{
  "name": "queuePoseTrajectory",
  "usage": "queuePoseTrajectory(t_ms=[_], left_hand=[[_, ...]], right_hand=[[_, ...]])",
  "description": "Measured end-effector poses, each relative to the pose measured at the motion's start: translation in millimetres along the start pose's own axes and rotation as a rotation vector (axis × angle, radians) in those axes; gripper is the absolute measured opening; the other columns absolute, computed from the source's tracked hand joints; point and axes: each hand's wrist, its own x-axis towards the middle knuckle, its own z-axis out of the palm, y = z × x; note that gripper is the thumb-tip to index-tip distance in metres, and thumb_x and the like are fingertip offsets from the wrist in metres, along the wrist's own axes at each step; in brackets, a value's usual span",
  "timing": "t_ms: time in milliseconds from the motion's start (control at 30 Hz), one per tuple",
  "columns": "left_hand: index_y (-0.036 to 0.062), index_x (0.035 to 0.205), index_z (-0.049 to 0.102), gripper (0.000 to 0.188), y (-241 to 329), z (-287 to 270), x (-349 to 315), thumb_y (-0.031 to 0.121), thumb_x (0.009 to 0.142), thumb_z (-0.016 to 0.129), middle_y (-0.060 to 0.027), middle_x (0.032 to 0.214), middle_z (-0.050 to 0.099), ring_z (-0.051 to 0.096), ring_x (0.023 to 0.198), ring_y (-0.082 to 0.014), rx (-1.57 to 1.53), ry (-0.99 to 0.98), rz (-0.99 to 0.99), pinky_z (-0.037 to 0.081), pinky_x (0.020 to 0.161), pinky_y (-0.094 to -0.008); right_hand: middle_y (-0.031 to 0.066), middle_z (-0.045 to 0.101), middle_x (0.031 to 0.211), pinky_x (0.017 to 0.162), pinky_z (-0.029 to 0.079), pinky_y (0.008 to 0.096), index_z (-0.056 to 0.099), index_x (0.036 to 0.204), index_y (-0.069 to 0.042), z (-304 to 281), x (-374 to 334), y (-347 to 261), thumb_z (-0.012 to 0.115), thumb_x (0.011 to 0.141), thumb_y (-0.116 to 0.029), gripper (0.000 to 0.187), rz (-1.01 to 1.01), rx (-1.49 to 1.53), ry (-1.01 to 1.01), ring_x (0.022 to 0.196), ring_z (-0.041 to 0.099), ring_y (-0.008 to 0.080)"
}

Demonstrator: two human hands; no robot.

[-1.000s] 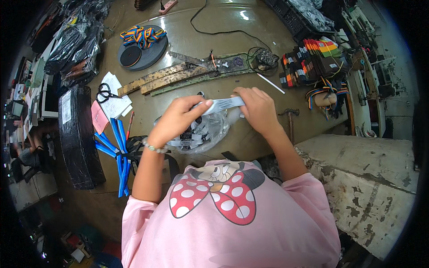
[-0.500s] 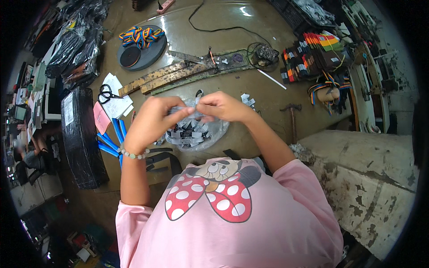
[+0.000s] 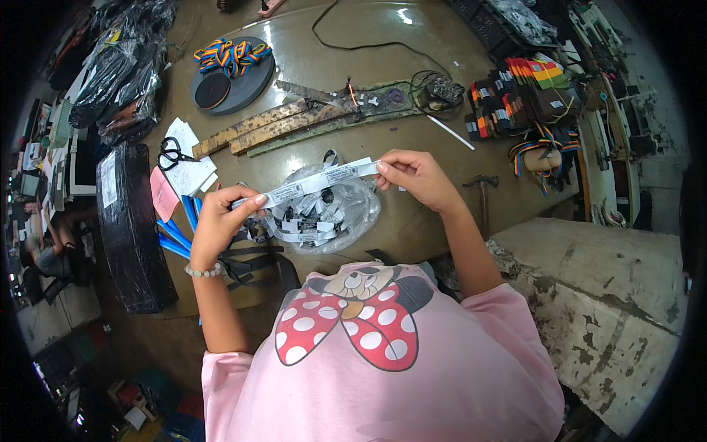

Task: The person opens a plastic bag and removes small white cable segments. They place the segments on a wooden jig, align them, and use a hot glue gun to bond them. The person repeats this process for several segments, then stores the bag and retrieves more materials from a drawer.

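Over the brown worktable [image 3: 346, 70] I see a white printed label strip [image 3: 318, 183] held taut above a clear plastic bag [image 3: 364, 223] with more labels [image 3: 308, 227], its ends pinched by the person's left hand [image 3: 221, 215] and right hand [image 3: 417, 181].

Over my feed I am viewing a workshop, where a hammer [image 3: 484, 197], scissors [image 3: 174, 155], a grey roll [image 3: 256, 77] and striped ribbon [image 3: 233, 56] are sharing one table [image 3: 313, 65].

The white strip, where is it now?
In the head view, the strip is just left of middle, held between left hand and right hand, over the clear bag.
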Motion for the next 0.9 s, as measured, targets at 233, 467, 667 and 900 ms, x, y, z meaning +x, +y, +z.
queuePoseTrajectory(t_ms=[233,467,667,900], left_hand=[[-0.0005,0.087,0.065,0.022,-22.9,-4.3,5.2,0.021,0.087,0.061,-0.0035,0.075,0.065,0.05,0.058,-0.0062,-0.033,-0.104,0.097,0.04,0.053,-0.0212],[0.0015,0.105,0.062,0.031,-20.1,34.7,29.3,0.027,0.091,0.053,-0.013,0.102,0.064,0.059,0.097,-0.0252,0.352,0.072,0.514,0.044,0.085,-0.0349],[-0.0007,0.105,0.062,0.032,1.7,93.4,58.2,0.024,0.085,0.063,-0.0072,0.095,0.065,0.058,0.091,-0.0151,-0.204,-0.289,0.447,0.045,0.081,-0.0295],[-0.0019,0.09,0.067,0.028,7.1,82.8,47.5,0.023,0.079,0.071,-0.0014,0.077,0.064,0.052,0.067,-0.0066,-0.166,-0.213,0.169,0.043,0.061,-0.0228]], right_hand=[[0.0122,0.062,0.095,0.073,0.054,0.026,0.059,0.086,0.004,11.4,9.5,7.9,0.062,0.084,-0.004,0.009,-0.11,0.238,0.072,0.08,0.061,0.0135],[0.0139,0.061,0.095,0.072,0.055,0.0249,0.056,0.079,0.003,28.9,2.8,-4.6,0.066,0.077,0.001,0.011,-0.118,0.107,0.075,0.077,0.063,0.0142],[0.0108,0.061,0.09,0.07,0.053,0.0222,0.056,0.089,0.005,34.3,-3.7,-26.8,0.066,0.078,0.004,0.015,-0.156,-0.155,0.153,0.081,0.062,0.0124],[0.01,0.061,0.093,0.071,0.052,0.0227,0.058,0.106,0.007,30.2,-14.1,-23.0,0.064,0.082,0.0,0.026,0.014,0.026,0.17,0.081,0.062,0.0123]])
